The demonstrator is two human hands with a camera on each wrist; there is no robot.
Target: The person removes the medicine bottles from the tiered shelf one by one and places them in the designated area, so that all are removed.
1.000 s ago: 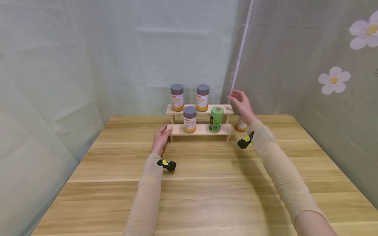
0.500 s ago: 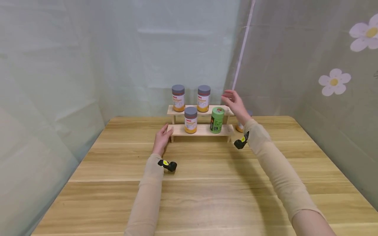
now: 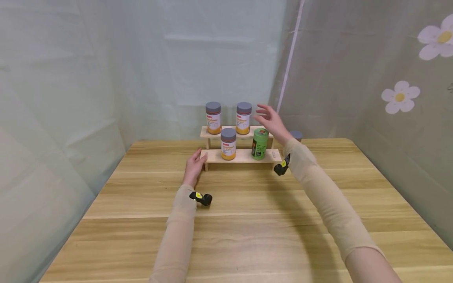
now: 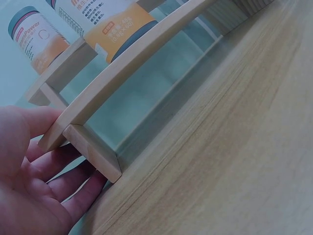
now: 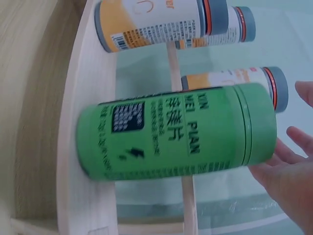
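Note:
A two-tier wooden stand [image 3: 244, 156] sits at the back of the table. With thumb on top and fingers below, my left hand [image 3: 193, 168] grips the left end of its lower shelf [image 4: 98, 93]. My right hand [image 3: 274, 125] is raised over the stand's right side, thumb and fingers apart, with nothing held. Its fingertips point at the upper-right grey-lidded supplement jar [image 3: 243, 121]. Below that hand, a green jar [image 5: 176, 134] stands on the lower shelf. Two similar grey-lidded jars are the upper-left jar [image 3: 214, 121] and the lower-left jar [image 3: 228, 147].
Another grey-lidded jar [image 3: 296, 135] stands on the table [image 3: 233, 236] right of the stand, mostly hidden by my right forearm. Pale curtains [image 3: 141, 70] hang behind and along both sides; the right-hand one carries white flowers [image 3: 400, 97].
My right hand has moved left, from beyond the stand's right end to beside the upper-right jar. The forearm now covers more of the jar on the table. My left hand keeps its grip.

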